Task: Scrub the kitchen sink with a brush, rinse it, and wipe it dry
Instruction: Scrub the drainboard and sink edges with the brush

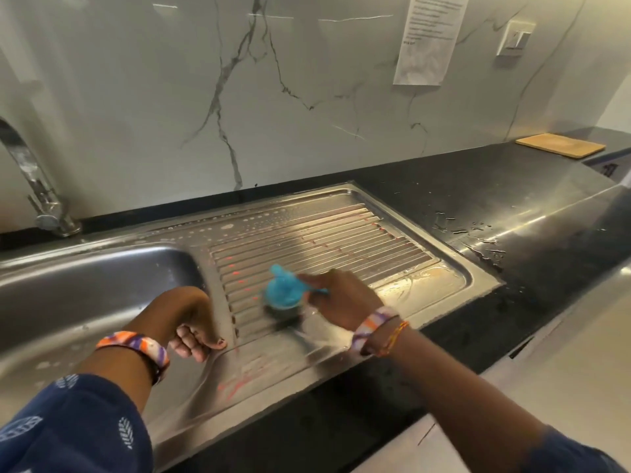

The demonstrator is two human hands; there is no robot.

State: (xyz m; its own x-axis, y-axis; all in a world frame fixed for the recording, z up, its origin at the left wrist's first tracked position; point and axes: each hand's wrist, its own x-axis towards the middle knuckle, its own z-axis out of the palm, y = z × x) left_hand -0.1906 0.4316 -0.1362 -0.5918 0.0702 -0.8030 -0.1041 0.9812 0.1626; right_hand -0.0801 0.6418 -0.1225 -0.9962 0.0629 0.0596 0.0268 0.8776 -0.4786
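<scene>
Head view: my right hand (336, 298) is gripping the blue scrub brush (282, 292), fingers wrapped round its handle. The brush is sitting bristles-down on the ribbed drainboard (324, 233), near its 7 o'clock corner; the bristles are blurred. My left hand (191, 322) is curling over the rim where the sink bowl (85, 285) meets the drainboard, fingers bent, gripping the edge and nothing else. The bowl is lying at 9 o'clock from the brush. Soap spots are dotting the steel at 12 o'clock of the ribs; reddish smears are showing on the flat steel at 6 o'clock. The faucet (30, 179) is standing at 10 o'clock, behind the bowl. Water drops are lying on the black countertop (495, 192) at 2 o'clock. A wooden cutting board (560, 145) is lying further out at 2 o'clock, against the marble wall. Striped bands are sitting on both my wrists.
</scene>
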